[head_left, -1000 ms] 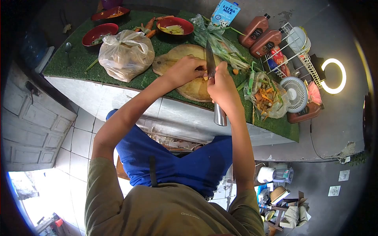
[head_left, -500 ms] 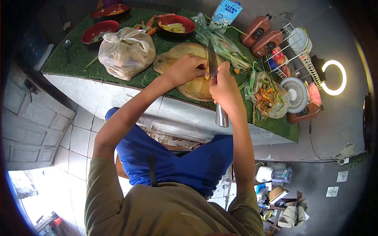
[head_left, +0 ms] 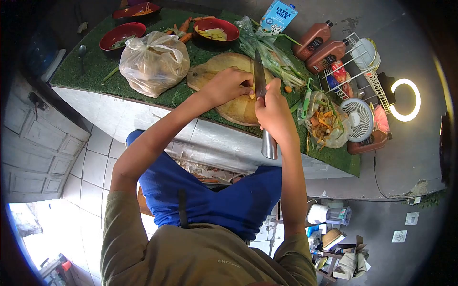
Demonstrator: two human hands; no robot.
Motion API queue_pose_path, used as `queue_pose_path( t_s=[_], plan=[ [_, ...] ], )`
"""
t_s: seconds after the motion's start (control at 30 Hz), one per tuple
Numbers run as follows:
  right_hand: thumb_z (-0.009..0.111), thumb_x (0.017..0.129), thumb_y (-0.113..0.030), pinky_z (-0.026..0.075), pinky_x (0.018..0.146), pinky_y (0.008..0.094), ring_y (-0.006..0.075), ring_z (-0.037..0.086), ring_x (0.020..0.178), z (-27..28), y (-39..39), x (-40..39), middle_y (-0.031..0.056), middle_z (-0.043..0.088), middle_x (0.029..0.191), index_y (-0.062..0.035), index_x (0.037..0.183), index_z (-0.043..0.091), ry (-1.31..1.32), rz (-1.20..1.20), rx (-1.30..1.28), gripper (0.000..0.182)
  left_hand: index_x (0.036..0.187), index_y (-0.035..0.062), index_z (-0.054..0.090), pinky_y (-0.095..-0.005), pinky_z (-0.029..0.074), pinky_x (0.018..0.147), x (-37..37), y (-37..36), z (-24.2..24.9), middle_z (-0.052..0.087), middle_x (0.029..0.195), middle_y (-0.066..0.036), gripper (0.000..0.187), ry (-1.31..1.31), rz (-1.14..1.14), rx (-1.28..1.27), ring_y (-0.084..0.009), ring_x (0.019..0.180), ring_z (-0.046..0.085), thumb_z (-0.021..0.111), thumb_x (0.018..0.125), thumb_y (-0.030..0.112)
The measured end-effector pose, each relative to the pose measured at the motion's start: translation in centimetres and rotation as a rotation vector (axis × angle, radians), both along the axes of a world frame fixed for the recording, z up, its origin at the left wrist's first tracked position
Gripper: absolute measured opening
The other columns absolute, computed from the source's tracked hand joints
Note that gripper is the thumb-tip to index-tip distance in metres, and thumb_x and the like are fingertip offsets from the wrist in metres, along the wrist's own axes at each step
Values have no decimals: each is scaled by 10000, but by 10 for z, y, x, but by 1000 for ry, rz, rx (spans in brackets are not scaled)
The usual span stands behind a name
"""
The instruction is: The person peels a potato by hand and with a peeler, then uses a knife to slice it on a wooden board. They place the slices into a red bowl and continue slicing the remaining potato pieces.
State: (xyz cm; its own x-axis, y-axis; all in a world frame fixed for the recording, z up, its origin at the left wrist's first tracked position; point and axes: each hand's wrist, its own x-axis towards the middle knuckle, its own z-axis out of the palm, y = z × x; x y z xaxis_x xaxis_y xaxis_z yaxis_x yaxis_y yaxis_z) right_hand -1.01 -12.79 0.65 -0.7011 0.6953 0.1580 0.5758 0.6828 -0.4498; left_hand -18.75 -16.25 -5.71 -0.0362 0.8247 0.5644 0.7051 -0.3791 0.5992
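Note:
My right hand (head_left: 274, 112) is closed round the metal handle of a large kitchen knife (head_left: 259, 71), its blade pointing away from me. Beside the blade, my left hand (head_left: 234, 86) has its fingers bent and pinched over a small yellow-orange vegetable piece (head_left: 252, 97), mostly hidden by the fingers. Both hands are over a round wooden cutting board (head_left: 231, 112). Past the board stands a red bowl (head_left: 234, 29) with pale yellow slices in it. A tied plastic bag (head_left: 153, 66) sits left of the board.
Carrots (head_left: 185, 26) and two more red bowls, one with greens (head_left: 122, 35), stand at the back left. Bagged spring onions (head_left: 281, 69) lie right of the board, near a bag of peelings (head_left: 324, 121). A milk carton (head_left: 276, 19), brown jugs (head_left: 312, 38) and a small fan (head_left: 358, 119) stand farther right.
The view has shifted slightly. Both hands stay at nearly the same place over the board, and the knife remains in my right hand beside my left fingers.

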Motion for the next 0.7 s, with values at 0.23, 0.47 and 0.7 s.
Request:
queue_pose_path(
  t_s=[0.23, 0.47, 0.7],
  plan=[
    [515, 957, -25, 453, 402, 385, 229, 579, 438, 1, 0, 2, 178, 581, 700, 13, 1119, 318, 6, 36, -18, 258, 924, 35, 682, -426, 501, 731, -1, 2, -2, 706, 868, -150, 221, -58, -21, 6, -349, 815, 667, 749, 847, 231],
    [526, 918, -9, 507, 520, 459, 354, 643, 569, 9, -6, -9, 261, 618, 744, 38, 1123, 329, -17, -28, -156, 288, 921, 22, 682, -416, 509, 737, -1, 0, 2, 712, 874, -156, 218, -49, -31, 13, -341, 815, 676, 748, 848, 217],
    [527, 922, -17, 519, 490, 469, 385, 663, 570, 10, -3, -13, 260, 636, 732, 38, 1093, 335, -13, -40, -218, 262, 958, 29, 686, -420, 512, 761, 0, 0, 2, 714, 910, -155, 220, -39, -32, -3, -346, 852, 675, 753, 846, 206]
  ],
)
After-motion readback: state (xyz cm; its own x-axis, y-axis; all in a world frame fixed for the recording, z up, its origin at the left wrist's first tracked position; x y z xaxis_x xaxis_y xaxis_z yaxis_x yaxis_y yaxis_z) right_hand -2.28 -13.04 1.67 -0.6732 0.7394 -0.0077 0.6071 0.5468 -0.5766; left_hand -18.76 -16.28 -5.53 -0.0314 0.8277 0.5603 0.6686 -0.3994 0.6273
